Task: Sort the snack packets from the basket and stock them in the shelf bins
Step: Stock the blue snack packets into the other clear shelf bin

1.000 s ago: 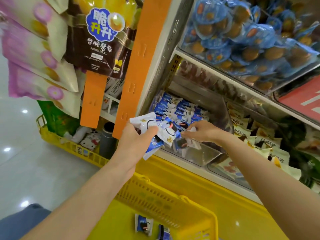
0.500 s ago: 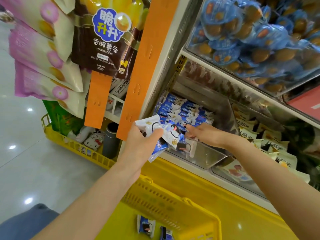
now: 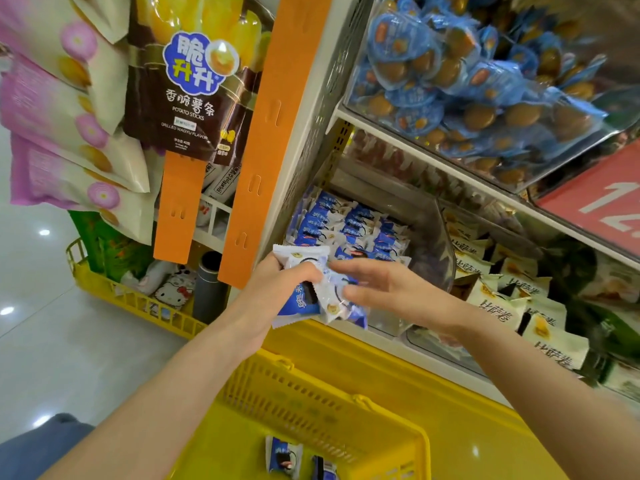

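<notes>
White-and-blue snack packets [image 3: 304, 263], printed with a dark round biscuit, fill the fingers of my left hand [image 3: 275, 296], with my right hand [image 3: 384, 289] touching them. Just beyond my fingertips lie binned packets [image 3: 346, 226] in the same blue and white; below my fingers is a bright yellow basket [image 3: 329, 400]. Left of my fingers hang orange strips [image 3: 263, 133], a dark brown bag [image 3: 187, 98] with yellow sticks and a blue logo, and pink-and-cream bags [image 3: 62, 116] patterned with pink rings. To the right of my fingers are cream packets [image 3: 502, 313] with black lettering.
</notes>
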{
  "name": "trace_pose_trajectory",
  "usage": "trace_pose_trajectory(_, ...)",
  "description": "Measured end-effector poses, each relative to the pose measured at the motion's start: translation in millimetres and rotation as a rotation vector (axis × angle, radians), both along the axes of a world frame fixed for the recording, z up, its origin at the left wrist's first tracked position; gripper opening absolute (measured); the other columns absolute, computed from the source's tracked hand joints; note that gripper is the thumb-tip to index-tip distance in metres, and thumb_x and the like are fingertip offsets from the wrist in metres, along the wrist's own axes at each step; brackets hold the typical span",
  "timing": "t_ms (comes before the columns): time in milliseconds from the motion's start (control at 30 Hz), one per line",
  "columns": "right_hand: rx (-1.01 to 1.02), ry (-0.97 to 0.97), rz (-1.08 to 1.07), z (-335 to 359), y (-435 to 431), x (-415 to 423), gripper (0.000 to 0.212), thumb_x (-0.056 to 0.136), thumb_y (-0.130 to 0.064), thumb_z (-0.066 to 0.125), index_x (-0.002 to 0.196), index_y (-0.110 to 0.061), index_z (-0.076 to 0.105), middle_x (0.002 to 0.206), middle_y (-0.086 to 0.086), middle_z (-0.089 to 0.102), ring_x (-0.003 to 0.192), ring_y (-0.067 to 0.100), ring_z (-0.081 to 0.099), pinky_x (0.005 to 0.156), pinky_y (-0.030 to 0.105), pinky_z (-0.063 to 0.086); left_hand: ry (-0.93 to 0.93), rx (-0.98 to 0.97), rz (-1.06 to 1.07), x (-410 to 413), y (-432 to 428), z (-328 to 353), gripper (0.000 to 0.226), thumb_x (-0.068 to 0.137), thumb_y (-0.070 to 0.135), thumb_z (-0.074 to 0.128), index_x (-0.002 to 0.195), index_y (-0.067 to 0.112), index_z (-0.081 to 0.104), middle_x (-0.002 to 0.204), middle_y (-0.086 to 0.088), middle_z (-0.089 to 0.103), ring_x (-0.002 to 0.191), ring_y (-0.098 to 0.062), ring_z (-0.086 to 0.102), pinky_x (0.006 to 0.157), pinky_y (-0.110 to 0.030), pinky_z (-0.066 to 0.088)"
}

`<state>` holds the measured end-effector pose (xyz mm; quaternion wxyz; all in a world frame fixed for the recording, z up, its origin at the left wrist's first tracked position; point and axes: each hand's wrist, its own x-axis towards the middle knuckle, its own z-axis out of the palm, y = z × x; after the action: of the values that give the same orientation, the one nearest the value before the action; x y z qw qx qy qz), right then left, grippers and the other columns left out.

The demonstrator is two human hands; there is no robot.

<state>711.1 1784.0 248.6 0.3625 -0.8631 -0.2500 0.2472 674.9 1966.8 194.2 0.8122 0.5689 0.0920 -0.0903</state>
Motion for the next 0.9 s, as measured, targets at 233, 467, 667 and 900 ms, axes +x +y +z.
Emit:
trace_pose_trajectory(233,-0.135,-0.001,0.039,8.5,-0.1,-15.4,0.009,0.085,-0.039,0.062,0.081,-0.034,0.068,0.077,-0.014,0.066,0.068,0.000,0.059,0.062,0.013,0.045,0.001,0.039,0.063,-1.8,-8.7,-6.0,0.028,0.079,0.016,0.070,0.101,0.024,0.055,0.101,-0.002,0.067,0.093,-0.018,0.065,0.084,-0.040,0.054)
trace_pose_trajectory(467,0.402,0.203,-0.511,-6.0,-2.1,-19.3,0.018,0.089,-0.022,0.060,0.103,-0.011,0.059,0.087,0.006,0.075,0.078,0.015,0.072,0.062,0.018,0.055,0.052,-0.101,-0.018,-5.9,-11.8,-6.3,0.044,0.074,0.035,0.069,0.110,0.019,0.052,0.099,-0.007,0.068,0.087,-0.019,0.066,0.085,-0.039,0.053)
trace_pose_trajectory(667,0.335,0.200,-0.518,-25.5,-3.1,-28.0,0.037,0.081,-0.026,0.069,0.113,-0.015,0.053,0.102,0.005,0.071,0.092,0.015,0.069,0.079,0.025,0.056,-0.045,0.137,-0.070,-9.7,-15.0,-10.0,0.040,0.074,0.025,0.076,0.106,0.025,0.052,0.108,0.002,0.065,0.100,-0.012,0.062,0.092,-0.037,0.050)
trace_pose_trajectory(900,-0.218,-0.331,-0.217,-15.8,-15.0,-23.1,0.068,0.073,-0.044,0.072,0.125,-0.050,0.029,0.110,-0.033,0.045,0.103,-0.008,0.049,0.084,0.010,0.043,-0.208,0.316,-0.110,-9.8,-15.0,-13.2,0.037,0.072,0.024,0.078,0.088,0.037,0.047,0.088,0.016,0.062,0.069,0.014,0.061,0.048,-0.007,0.045)
